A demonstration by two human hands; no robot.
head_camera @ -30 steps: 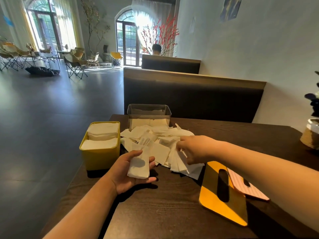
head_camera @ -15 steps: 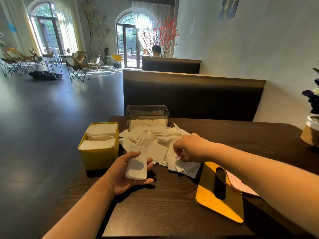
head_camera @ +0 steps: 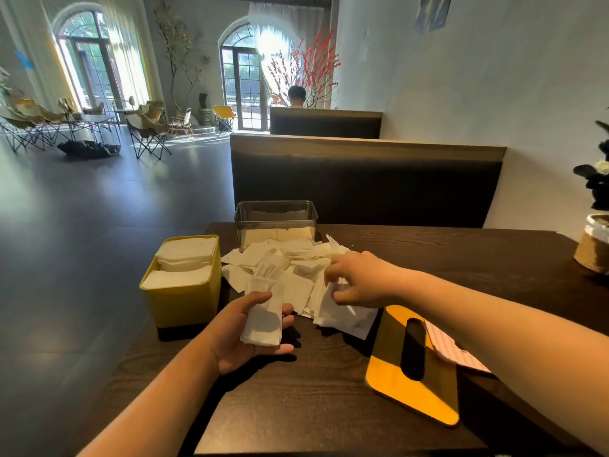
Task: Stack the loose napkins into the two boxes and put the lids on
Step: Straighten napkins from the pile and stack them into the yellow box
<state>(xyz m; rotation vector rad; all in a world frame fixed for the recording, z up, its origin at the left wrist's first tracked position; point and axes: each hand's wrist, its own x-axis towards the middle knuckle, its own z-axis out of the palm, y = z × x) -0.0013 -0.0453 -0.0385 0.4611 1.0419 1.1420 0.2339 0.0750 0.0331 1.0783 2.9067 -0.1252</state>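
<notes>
The left hand (head_camera: 240, 341) lies palm up, its fingers (head_camera: 287, 318) curled loosely round a small stack of folded napkins (head_camera: 263, 319), with the thumb laid over the stack's upper left corner. The right hand (head_camera: 361, 278) reaches in palm down, its fingers (head_camera: 333, 273) bent and pinching a white napkin (head_camera: 344, 316) at the near right edge of the heap. Whether that sheet is lifted off the desk (head_camera: 296, 407) cannot be told.

Between the two sets of fingers and just beyond them spreads the pile of loose napkins (head_camera: 293, 267), touching the right fingers and running close up to the left ones. Left of the left fingers, near but apart, stands the yellow box (head_camera: 184, 298) — open, with napkins stacked almost to its rim. Beyond the pile, farthest from both hands, stands the clear box (head_camera: 275, 216), also open, with napkins in its lower part.

On the near side of the right fingers, under the right forearm, the yellow lid (head_camera: 389, 374) with a dark oval slot lies on the desk. The pink striped lid (head_camera: 443, 344) sits against its right edge, partly hidden by the forearm — which of the two lies on top is unclear. Far to the right of the right fingers a potted plant (head_camera: 594, 249) stands at the desk's edge. A dark booth seat (head_camera: 362, 183) rises behind the desk.
</notes>
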